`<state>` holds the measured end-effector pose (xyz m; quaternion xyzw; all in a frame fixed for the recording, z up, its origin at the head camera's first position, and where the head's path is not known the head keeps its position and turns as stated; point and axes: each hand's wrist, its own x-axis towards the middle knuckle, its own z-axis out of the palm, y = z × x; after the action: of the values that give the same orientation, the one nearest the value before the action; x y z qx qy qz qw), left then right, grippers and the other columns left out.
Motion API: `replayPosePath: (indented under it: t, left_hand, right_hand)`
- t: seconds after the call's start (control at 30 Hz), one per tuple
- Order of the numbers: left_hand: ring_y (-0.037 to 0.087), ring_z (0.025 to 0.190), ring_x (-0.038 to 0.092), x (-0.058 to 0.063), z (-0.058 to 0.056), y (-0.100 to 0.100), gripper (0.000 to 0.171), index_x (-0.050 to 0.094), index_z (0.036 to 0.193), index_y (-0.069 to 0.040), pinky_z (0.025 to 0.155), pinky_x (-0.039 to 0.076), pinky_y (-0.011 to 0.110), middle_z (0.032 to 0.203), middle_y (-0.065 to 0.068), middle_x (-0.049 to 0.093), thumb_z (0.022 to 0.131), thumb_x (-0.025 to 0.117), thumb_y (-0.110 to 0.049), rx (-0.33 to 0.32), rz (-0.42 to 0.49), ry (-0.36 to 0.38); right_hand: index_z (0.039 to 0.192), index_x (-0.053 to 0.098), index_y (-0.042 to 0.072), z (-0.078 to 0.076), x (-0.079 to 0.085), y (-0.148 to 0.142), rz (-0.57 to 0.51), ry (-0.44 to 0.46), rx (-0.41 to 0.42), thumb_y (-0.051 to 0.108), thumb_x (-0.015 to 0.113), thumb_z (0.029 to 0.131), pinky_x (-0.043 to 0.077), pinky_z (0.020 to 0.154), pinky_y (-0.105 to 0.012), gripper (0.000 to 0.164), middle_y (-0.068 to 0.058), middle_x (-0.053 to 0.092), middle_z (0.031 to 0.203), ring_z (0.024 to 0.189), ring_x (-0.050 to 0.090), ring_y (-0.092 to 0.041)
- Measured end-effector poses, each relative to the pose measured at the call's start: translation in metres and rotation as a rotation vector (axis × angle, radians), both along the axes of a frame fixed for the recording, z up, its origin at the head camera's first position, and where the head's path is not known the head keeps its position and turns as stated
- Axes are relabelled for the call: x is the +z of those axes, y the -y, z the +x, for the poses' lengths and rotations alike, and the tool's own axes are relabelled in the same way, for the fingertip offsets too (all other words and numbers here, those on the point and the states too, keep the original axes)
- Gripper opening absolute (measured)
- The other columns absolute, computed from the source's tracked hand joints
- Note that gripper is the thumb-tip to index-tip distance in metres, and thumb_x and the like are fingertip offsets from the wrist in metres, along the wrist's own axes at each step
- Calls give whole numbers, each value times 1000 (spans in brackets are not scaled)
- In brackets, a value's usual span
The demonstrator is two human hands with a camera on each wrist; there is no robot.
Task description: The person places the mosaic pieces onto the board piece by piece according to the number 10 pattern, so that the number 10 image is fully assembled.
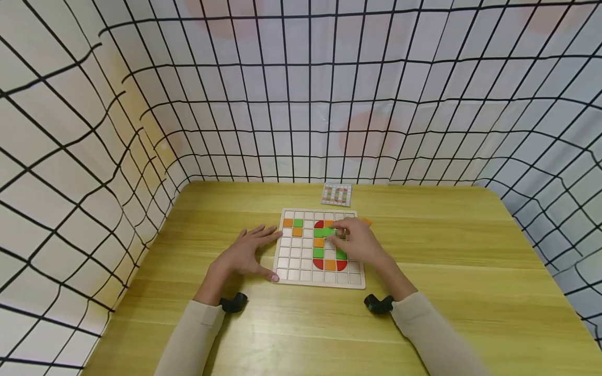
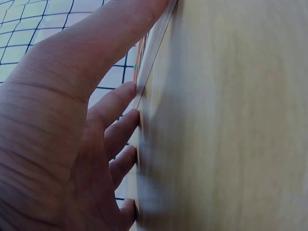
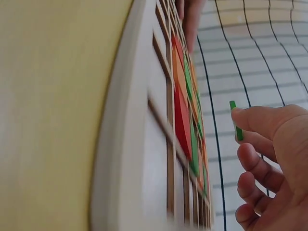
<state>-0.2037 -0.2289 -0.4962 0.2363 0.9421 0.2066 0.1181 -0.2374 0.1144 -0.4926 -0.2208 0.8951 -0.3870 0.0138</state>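
My right hand (image 1: 359,241) pinches a thin green tile (image 3: 236,121) between thumb and index finger. It holds the tile above the white gridded board (image 1: 293,264), and the right wrist view shows it raised off the grid. Under and around that hand, red, orange and green tiles (image 1: 330,265) form a ring-like outline in the grid, partly covered by the hand. A smaller group of orange and green tiles (image 1: 297,232) sits at the upper left of the board. My left hand (image 1: 244,253) spreads along the board's left edge, thumb at the near corner, fingertips by the side.
A small pattern card (image 1: 336,195) with a coloured grid lies behind the board. An orange piece (image 1: 367,222) shows past the right hand, mostly hidden by it. The wooden table (image 1: 470,250) is bounded by black netting (image 1: 301,130) at the back and sides.
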Motion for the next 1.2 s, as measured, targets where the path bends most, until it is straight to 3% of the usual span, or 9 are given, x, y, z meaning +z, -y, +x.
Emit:
replayPosePath:
  t: [0.27, 0.5, 0.8, 1.2]
  left_hand:
    - [35, 161, 15, -3, -1, 0, 119, 35, 162, -32, 124, 5, 71, 172, -1, 25, 63, 83, -78, 3, -10, 2]
    - [34, 161, 14, -3, -1, 1, 119, 35, 162, -33, 124, 5, 71, 172, -2, 24, 63, 83, -78, 5, -5, 5]
    - [33, 161, 13, -4, -2, 2, 120, 33, 162, -35, 125, 4, 70, 172, -3, 24, 62, 82, -80, 0, -6, 1]
    - [32, 161, 12, -5, -2, 3, 120, 32, 163, -34, 125, 4, 70, 172, -4, 22, 63, 80, -81, -2, -15, -9]
  right_hand:
    - [117, 79, 17, 2, -4, 38, 16, 5, 44, 27, 78, 93, 36, 53, -27, 26, 6, 59, 76, 60, 45, -16]
    - [113, 80, 19, 3, -10, 56, 49, -8, 32, 29, 80, 91, 39, 59, -27, 24, 8, 57, 74, 68, 49, -13]
    - [114, 80, 16, 5, -13, 68, 71, 20, 39, 29, 79, 91, 38, 58, -28, 26, 5, 56, 74, 66, 48, -15]
    - [115, 80, 18, 4, -20, 76, 94, -44, 32, 30, 78, 92, 37, 60, -27, 26, 6, 54, 69, 62, 45, -12]
